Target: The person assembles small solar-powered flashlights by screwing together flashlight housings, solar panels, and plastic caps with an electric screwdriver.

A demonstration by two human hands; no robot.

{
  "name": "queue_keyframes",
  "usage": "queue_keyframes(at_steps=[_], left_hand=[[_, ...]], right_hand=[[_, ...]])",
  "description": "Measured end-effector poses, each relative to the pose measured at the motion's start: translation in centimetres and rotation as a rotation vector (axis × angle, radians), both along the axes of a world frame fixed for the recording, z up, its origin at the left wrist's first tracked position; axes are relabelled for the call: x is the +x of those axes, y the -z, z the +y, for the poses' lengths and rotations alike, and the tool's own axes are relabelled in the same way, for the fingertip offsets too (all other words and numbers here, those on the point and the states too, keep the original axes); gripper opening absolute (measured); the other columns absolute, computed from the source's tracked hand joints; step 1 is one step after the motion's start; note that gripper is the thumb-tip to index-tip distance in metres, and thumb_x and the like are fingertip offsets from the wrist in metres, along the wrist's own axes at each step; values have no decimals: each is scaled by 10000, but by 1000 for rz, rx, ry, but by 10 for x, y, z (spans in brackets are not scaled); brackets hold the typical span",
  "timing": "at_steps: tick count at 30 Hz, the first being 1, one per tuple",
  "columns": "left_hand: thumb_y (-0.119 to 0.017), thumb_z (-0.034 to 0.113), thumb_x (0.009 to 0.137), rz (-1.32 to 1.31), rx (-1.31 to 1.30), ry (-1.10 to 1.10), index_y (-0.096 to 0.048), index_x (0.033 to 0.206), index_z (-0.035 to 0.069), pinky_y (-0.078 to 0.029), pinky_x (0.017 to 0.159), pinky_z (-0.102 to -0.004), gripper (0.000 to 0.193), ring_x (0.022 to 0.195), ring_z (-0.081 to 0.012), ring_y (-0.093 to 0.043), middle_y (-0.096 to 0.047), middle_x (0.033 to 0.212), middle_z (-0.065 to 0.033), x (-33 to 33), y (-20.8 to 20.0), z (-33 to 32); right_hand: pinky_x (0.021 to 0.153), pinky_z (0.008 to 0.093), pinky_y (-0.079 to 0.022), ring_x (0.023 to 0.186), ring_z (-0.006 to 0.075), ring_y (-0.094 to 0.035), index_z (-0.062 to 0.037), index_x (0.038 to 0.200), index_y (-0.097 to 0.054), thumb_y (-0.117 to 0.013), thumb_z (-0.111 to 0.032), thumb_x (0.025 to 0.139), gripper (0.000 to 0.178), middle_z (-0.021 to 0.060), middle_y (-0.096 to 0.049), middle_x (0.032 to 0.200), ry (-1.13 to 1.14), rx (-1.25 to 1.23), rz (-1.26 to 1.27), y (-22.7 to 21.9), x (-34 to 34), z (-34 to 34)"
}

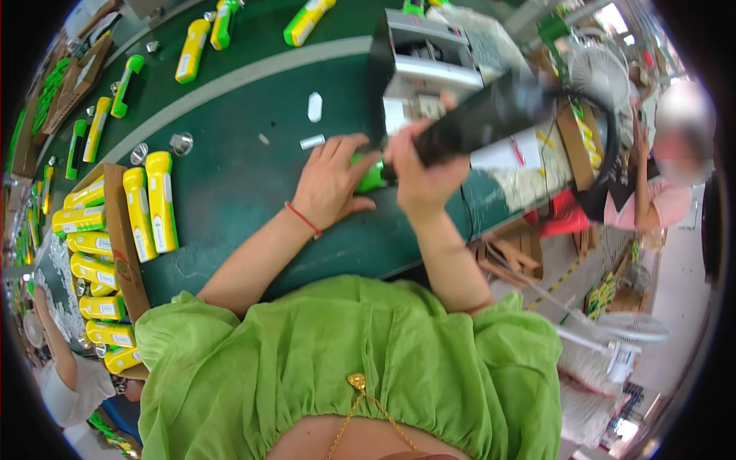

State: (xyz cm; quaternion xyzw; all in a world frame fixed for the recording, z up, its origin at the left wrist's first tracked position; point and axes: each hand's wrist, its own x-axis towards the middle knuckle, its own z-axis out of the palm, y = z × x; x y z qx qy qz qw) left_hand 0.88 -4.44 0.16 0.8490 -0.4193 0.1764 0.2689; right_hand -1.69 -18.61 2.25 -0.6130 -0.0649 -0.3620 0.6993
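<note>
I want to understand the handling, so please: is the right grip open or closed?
Closed: the right grip wraps around the black tool, though motion blurs both.

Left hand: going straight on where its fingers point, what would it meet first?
Most likely the right hand, wrapped round the black tool, just past the green piece already between finger and thumb; depth is unclear.

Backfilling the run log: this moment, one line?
left grip: on green part | right grip: holding black tool, blurred | beside carton: two yellow torches
</note>
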Motion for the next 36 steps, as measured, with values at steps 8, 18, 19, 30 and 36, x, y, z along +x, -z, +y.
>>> queue_keyframes(at_steps=[8,18,19,30,36], left_hand=[[-787,253,738,645,211,-43,-630,1155,41,-506,877,-353,493,916,-307,-657,-672,1045,-138,4,-28,71],[-801,324,699,29,226,-96,-652,1130,101,-464,888,-388,508,1034,-265,-592,-641,1104,-85,-16,-4,33],[-799,326,702,55,217,-119,-658,1115,102,-464,881,-390,491,1011,-261,-598,-648,1081,-76,-16,-2,29],[-771,237,730,-75,27,-109,-707,977,57,-498,710,-350,312,828,-233,-619,-673,929,-52,-26,12,4],[-787,212,708,-136,-1,-94,-703,983,48,-495,702,-347,331,806,-225,-618,-675,925,-48,-25,16,2]], right_hand=[[574,257,-495,590,124,-588,57,1376,-346,-647,87,799,652,73,-637,753,99,-133,-191,-71,-60,-66],[580,264,-496,618,137,-585,-9,1133,-482,-711,-52,835,379,101,-634,806,0,-31,-62,-38,-97,-76],[581,264,-497,618,137,-586,-10,1131,-481,-719,-62,835,383,101,-635,813,3,-27,-51,-39,-98,-76],[581,225,-468,644,87,-542,-20,1076,-496,-751,15,781,392,64,-621,847,-25,-13,43,-26,-94,-67],[573,224,-464,647,95,-542,-24,1075,-473,-751,26,778,409,60,-602,827,-37,-13,3,-20,-86,-69]])
